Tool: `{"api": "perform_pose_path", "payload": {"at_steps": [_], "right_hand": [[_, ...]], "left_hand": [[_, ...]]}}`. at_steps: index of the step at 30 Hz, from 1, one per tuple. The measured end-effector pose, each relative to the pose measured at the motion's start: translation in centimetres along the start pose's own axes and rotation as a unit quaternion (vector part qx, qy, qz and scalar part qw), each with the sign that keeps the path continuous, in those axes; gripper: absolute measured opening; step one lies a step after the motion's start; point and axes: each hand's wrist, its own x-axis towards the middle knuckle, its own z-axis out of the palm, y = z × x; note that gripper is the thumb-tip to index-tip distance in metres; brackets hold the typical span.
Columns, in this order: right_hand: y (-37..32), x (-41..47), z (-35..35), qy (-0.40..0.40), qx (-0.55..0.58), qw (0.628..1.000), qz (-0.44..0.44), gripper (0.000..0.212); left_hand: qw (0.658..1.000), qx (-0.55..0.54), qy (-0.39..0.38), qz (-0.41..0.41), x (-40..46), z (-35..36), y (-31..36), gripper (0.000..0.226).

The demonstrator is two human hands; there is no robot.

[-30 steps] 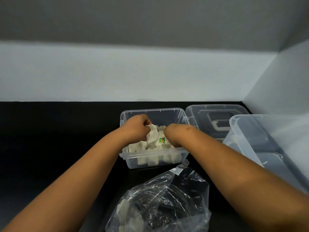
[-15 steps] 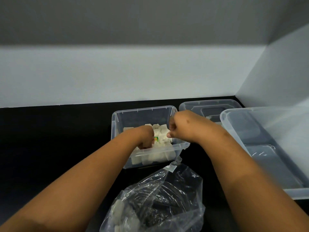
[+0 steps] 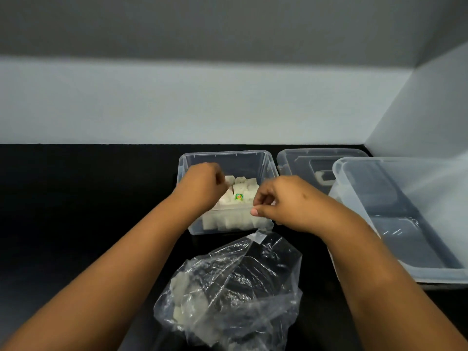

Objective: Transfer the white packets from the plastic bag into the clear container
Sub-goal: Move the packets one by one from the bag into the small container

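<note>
The clear container (image 3: 269, 165) stands mid-table with several white packets (image 3: 245, 186) in it, one showing a green and yellow label (image 3: 238, 197). My left hand (image 3: 201, 184) is inside the container at its left, fingers curled down against the packets; the back of the hand hides whether it holds one. Over the container's front right corner hovers my right hand (image 3: 286, 202), fingers loosely curled and nothing visible in them. The crumpled plastic bag (image 3: 243, 282) lies in front of the container, with a few white packets (image 3: 178, 290) at its left side.
A clear lid (image 3: 301, 160) lies right of the container. A larger clear tub (image 3: 405, 219) stands at the right, against the corner wall. The black table (image 3: 76, 211) stretches to the left, and a pale wall closes the back.
My right hand has come out of the container, back to its front right corner. My left hand has shifted left inside the container. The view has moved slightly.
</note>
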Motion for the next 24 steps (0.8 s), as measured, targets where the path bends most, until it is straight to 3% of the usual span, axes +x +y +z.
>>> {"api": "perform_pose_path", "payload": {"at_steps": [4, 10, 13, 17, 19, 24], "right_hand": [[-0.1, -1.4, 2.7, -0.079, 0.043, 0.996, -0.014, 0.009], [0.4, -2.0, 9.0, -0.213, 0.022, 0.977, -0.014, 0.012], [0.4, -2.3, 11.9, -0.217, -0.014, 0.976, -0.031, 0.023], [0.3, -2.7, 14.4, -0.183, 0.020, 0.982, -0.040, 0.029], [0.3, -2.5, 15.3, -0.159, 0.050, 0.986, -0.028, 0.039], [-0.6, -1.6, 17.1, -0.132, 0.124, 0.983, -0.030, 0.022]], "left_hand": [[0.991, -0.084, 0.107, 0.010, -7.4, -1.4, -0.5, 0.011], [0.988, -0.116, 0.077, -0.068, -15.2, 1.6, -4.3, 0.011], [0.990, -0.085, 0.056, -0.093, -17.5, 3.4, -6.6, 0.009], [0.984, -0.052, -0.007, -0.173, -19.5, 5.0, -9.0, 0.037], [0.975, -0.079, -0.040, -0.205, -20.1, 5.4, -9.1, 0.030], [0.958, -0.164, -0.026, -0.236, -20.6, 6.8, -8.8, 0.008]]}}
